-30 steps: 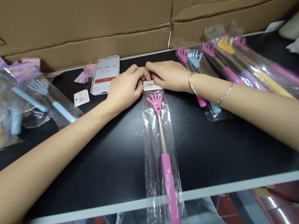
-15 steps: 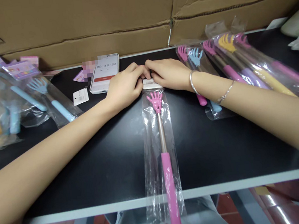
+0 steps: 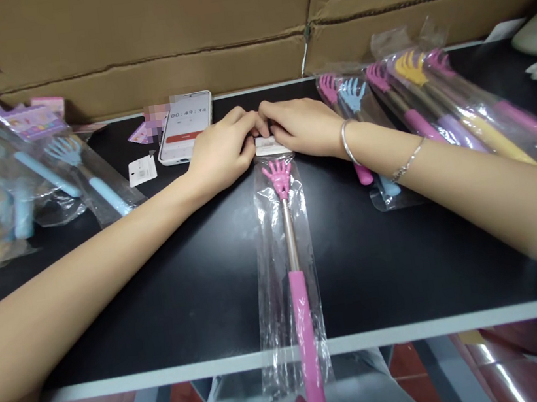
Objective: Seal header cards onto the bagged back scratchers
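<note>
Left hand (image 3: 222,146) and right hand (image 3: 305,125), barely shifted since a second ago, meet with curled fingers, whether pinching I cannot tell, at the small white card (image 3: 272,147) just beyond a plastic-sleeved pink metal-shafted back scratcher (image 3: 297,276) overhanging the black surface's (image 3: 183,304) near edge, so work stays there.

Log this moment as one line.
left hand: at white card | right hand: at same card | pink back scratcher: in clear bag, handle extending past table edge
</note>
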`<control>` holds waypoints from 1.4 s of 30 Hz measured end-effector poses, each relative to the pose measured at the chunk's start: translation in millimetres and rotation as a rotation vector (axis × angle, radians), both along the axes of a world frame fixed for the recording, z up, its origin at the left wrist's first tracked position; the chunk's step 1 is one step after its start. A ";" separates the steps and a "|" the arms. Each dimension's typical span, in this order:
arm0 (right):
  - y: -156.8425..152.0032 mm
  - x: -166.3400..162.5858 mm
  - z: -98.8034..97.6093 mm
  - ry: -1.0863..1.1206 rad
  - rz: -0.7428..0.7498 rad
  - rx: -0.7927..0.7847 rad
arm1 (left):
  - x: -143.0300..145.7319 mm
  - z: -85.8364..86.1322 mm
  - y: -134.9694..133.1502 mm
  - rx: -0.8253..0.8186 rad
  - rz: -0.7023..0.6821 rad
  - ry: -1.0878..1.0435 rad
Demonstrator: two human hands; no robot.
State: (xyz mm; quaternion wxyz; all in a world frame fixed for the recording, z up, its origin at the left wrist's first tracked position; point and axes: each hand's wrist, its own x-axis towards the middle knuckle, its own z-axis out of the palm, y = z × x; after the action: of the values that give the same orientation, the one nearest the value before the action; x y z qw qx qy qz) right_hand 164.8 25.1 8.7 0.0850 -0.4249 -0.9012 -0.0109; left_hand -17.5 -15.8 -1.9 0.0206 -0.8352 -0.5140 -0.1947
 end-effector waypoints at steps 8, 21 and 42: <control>0.5 0.0 -0.3 0.011 -0.003 -0.004 | 1.2 2.5 -1.0 -0.022 0.007 0.000; 2.7 0.9 -2.4 0.042 0.014 0.012 | -0.6 1.6 0.3 -0.028 0.014 0.000; 1.0 0.1 -0.8 0.031 0.018 0.019 | 0.3 2.1 -0.1 -0.027 0.016 -0.004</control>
State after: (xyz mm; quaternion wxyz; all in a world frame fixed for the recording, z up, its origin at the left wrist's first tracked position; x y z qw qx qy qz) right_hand 164.9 26.1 7.9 0.1032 -0.4161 -0.9034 -0.0121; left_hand -17.1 -15.9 0.3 0.0096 -0.8308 -0.5233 -0.1891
